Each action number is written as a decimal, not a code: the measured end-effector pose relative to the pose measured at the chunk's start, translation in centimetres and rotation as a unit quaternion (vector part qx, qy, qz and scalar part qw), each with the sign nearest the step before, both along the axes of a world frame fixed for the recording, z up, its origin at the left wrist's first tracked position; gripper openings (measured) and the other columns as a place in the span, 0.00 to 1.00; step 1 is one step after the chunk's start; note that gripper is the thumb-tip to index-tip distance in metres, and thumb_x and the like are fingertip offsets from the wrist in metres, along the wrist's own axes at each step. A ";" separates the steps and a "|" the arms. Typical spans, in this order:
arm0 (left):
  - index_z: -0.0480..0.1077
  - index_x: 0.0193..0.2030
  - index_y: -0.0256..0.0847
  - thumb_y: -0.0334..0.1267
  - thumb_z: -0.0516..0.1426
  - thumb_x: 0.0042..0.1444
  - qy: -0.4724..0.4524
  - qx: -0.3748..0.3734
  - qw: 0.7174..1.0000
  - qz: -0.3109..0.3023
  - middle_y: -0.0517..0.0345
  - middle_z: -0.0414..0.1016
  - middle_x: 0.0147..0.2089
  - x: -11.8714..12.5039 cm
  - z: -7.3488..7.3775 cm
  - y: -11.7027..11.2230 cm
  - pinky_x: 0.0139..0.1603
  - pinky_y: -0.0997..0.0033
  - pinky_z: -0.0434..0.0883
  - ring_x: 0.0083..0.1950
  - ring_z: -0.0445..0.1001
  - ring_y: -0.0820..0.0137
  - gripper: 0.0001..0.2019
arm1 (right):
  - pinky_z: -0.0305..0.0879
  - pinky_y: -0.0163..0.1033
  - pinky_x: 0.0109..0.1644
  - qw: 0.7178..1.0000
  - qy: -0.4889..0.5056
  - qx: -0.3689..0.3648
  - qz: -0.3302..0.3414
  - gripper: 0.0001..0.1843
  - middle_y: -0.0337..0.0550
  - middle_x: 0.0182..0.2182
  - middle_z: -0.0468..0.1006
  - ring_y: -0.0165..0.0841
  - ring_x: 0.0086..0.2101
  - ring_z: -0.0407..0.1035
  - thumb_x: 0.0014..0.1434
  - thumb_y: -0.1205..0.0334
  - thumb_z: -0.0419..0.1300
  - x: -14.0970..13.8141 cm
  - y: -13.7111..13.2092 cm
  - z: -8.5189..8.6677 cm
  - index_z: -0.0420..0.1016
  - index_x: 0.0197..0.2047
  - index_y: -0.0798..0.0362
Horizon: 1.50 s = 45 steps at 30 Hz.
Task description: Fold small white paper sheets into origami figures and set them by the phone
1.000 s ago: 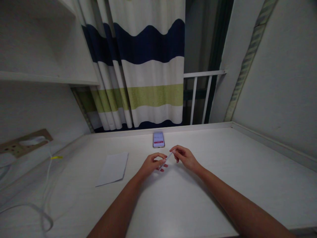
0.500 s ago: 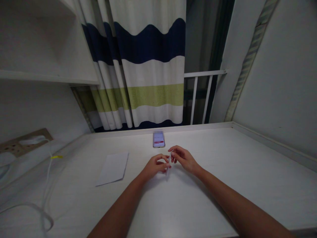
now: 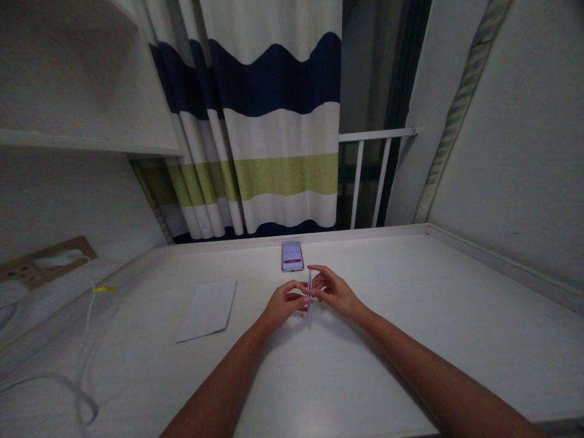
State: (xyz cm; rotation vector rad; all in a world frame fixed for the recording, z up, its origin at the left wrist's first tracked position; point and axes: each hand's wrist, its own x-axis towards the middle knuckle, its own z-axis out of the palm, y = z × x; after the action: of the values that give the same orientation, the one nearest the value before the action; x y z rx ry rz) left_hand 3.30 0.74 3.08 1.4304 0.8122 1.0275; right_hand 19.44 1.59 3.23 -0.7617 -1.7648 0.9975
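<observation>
A thin white piece of paper (image 3: 309, 313) stands nearly upright between my hands, seen almost edge-on, so its faces are hidden. My left hand (image 3: 286, 302) pinches it from the left with thumb and fingers. From the right, my right hand (image 3: 335, 292) grips the same paper, its index finger reaching over the top edge. Both hands are just above the white desk (image 3: 387, 359). Just beyond them lies a phone (image 3: 292, 256) with its screen lit. Left of my left hand, a small stack of white paper sheets (image 3: 210, 311) rests flat on the desk.
A white cable (image 3: 86, 322) with a yellow tie (image 3: 104, 289) runs down from a wall socket (image 3: 27, 271) at the left. Behind the desk hangs a striped curtain (image 3: 283, 134), beside a white railing (image 3: 358, 176). A shelf (image 3: 91, 143) juts out at upper left.
The paper between my hands has turned from slanted to nearly vertical. My right hand has shifted slightly left, its index finger now extended over the top. The phone and paper stack stay put.
</observation>
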 end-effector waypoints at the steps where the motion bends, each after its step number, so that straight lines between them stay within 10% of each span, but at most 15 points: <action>1: 0.64 0.27 0.36 0.39 0.62 0.36 -0.003 -0.001 1.000 0.005 0.51 0.68 0.45 0.0 0.0 0.0 0.31 0.70 0.70 0.34 0.72 0.70 0.14 | 0.63 0.32 0.29 1.000 -0.003 -0.002 -0.004 0.26 0.38 0.30 0.65 0.24 0.26 0.64 0.48 0.60 0.58 0.0 -0.1 0.1 0.57 0.50 0.50; 10: 0.63 0.27 0.36 0.38 0.62 0.36 0.010 0.021 0.999 0.045 0.50 0.63 0.50 0.4 -0.3 0.1 0.32 0.67 0.71 0.34 0.72 0.70 0.14 | 0.61 0.30 0.24 0.993 -0.047 0.022 -0.108 0.23 0.37 0.31 0.64 0.25 0.26 0.63 0.45 0.68 0.55 -0.3 -0.4 -0.2 0.54 0.46 0.50; 20: 0.62 0.32 0.39 0.35 0.61 0.39 0.004 0.051 0.999 0.008 0.54 0.65 0.47 0.8 -0.3 -0.4 0.36 0.69 0.70 0.36 0.71 0.71 0.13 | 0.58 0.29 0.26 0.989 -0.080 0.058 -0.105 0.08 0.36 0.27 0.67 0.26 0.27 0.62 0.48 0.70 0.51 -0.5 -0.6 -0.7 0.61 0.34 0.53; 45: 0.66 0.33 0.39 0.25 0.51 0.42 0.043 0.144 0.981 0.123 0.57 0.72 0.40 1.5 -0.6 -0.6 0.32 0.76 0.66 0.35 0.70 0.71 0.11 | 0.59 0.33 0.31 0.980 -0.121 0.098 -0.123 0.10 0.38 0.27 0.72 0.29 0.27 0.65 0.49 0.71 0.51 -1.0 -1.5 0.2 0.65 0.36 0.51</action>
State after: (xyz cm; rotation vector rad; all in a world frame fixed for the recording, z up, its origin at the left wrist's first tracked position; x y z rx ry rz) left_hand 4.78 0.13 2.49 1.6565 0.9490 1.3210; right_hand 18.49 0.13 3.43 -0.9780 -1.8873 0.5749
